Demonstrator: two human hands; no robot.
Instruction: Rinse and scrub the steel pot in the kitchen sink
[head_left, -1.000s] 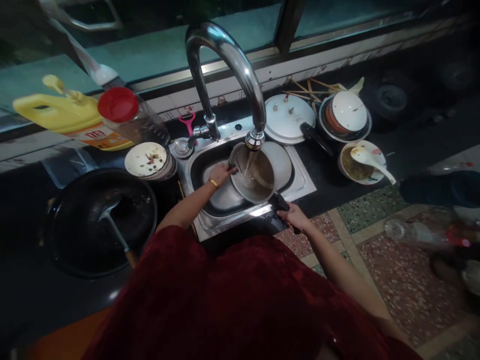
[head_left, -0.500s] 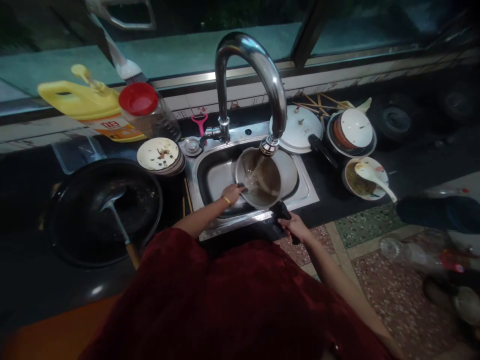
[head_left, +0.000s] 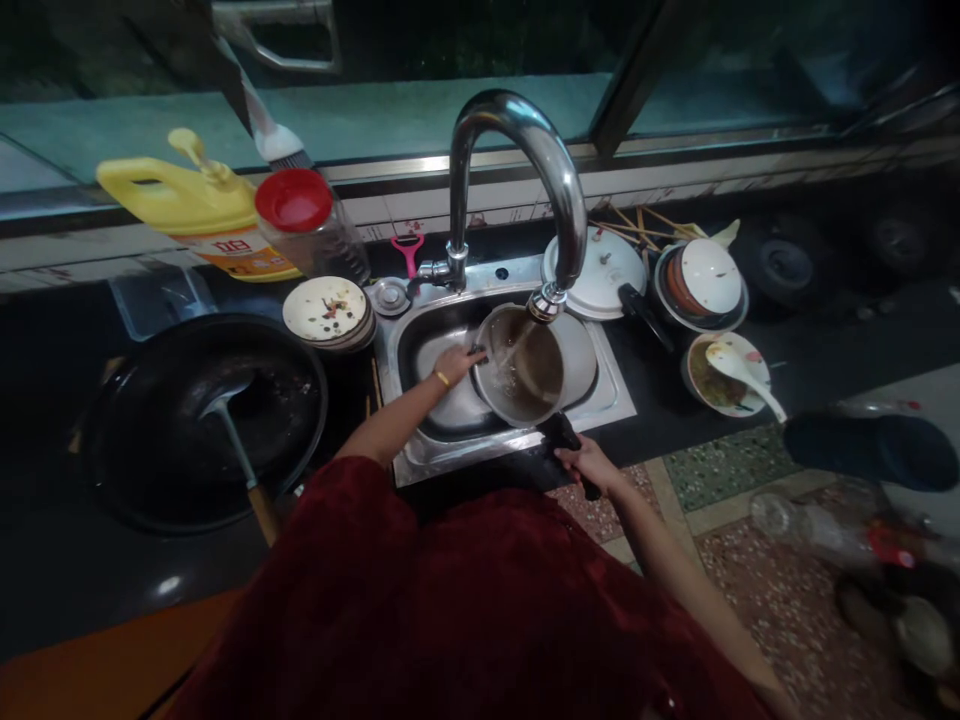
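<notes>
Pot (head_left: 538, 375), 1, tilted under tap (head_left: 570, 215). Right hand (head_left: 589, 462) clasped round handle (head_left: 559, 430); left hand (head_left: 456, 362) at rim (head_left: 517, 424), grip unclear. Best held firmly, turned slowly beneath stream (head_left: 513, 351).

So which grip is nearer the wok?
Left. The left grip is to the right of the wok, by the near side of the pot; the right grip is farther right, on the pot's handle.
</notes>
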